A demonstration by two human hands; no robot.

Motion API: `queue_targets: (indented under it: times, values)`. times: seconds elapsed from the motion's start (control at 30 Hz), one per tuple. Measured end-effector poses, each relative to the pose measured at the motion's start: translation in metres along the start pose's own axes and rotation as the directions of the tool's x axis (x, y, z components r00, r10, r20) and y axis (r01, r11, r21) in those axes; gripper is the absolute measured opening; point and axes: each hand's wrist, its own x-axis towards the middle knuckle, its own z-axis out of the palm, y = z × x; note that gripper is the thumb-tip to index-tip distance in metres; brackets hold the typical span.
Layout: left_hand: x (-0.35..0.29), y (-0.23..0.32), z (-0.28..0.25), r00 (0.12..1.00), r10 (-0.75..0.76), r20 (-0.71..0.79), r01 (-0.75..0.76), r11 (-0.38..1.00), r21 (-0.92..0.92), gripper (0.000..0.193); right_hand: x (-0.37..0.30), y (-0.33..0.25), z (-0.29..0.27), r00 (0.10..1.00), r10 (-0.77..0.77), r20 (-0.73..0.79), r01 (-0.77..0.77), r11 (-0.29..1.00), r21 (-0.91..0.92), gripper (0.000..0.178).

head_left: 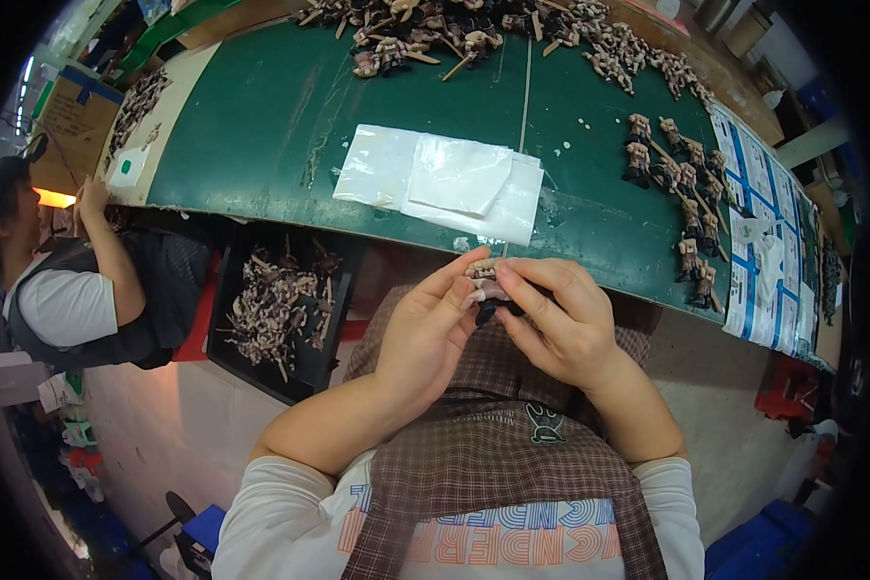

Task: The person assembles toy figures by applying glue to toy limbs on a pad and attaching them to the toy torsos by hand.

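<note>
Between my two hands, over my lap at the table's near edge, is a small figurine (490, 290) with a pale top and dark lower part. My left hand (429, 324) grips it from the left, thumb and fingers pinched on its side. From the right, my right hand (563, 314) presses its fingertips on the figurine's upper part. Fingers hide much of its shape. Just beyond my hands, flat white sheets (454, 179) lie on the green table (261, 126).
Many similar figurines (406, 39) are heaped at the table's far side. Several stand grouped (686, 184) on the right, by printed sheets (764, 242). A black bin (275, 314) of figurines sits at left below the table edge. Another person (77, 261) works at far left.
</note>
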Motion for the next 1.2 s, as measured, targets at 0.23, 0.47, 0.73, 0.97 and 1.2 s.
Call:
queue_targets:
  times: [0.23,0.47,0.73,0.97,1.2]
  values:
    - [0.001,-0.021,-0.006,0.997,-0.071,0.017,0.073,0.993,-0.090,0.036,-0.012,-0.008,-0.003,0.999,0.023,0.030,-0.019,0.992,-0.126,0.040]
    - [-0.002,-0.017,-0.036,0.980,-0.187,0.064,0.195,0.965,-0.175,0.033,-0.007,-0.010,0.020,0.982,0.110,0.153,-0.098,0.992,-0.080,0.042]
    - [-0.017,-0.010,-0.052,0.980,-0.197,0.003,0.196,0.975,-0.102,0.040,-0.015,-0.014,0.036,0.994,-0.013,0.113,0.028,0.991,-0.128,0.046]
    - [-0.037,0.038,-0.141,0.996,-0.076,-0.050,0.087,0.960,0.268,0.047,-0.010,-0.006,0.024,0.962,0.004,0.275,-0.030,0.995,0.090,0.052]
    - [-0.063,0.122,-0.331,0.778,0.453,-0.435,0.287,0.359,0.888,0.048,0.058,0.132,-0.064,0.954,0.300,0.004,-0.249,0.798,-0.549,0.024]
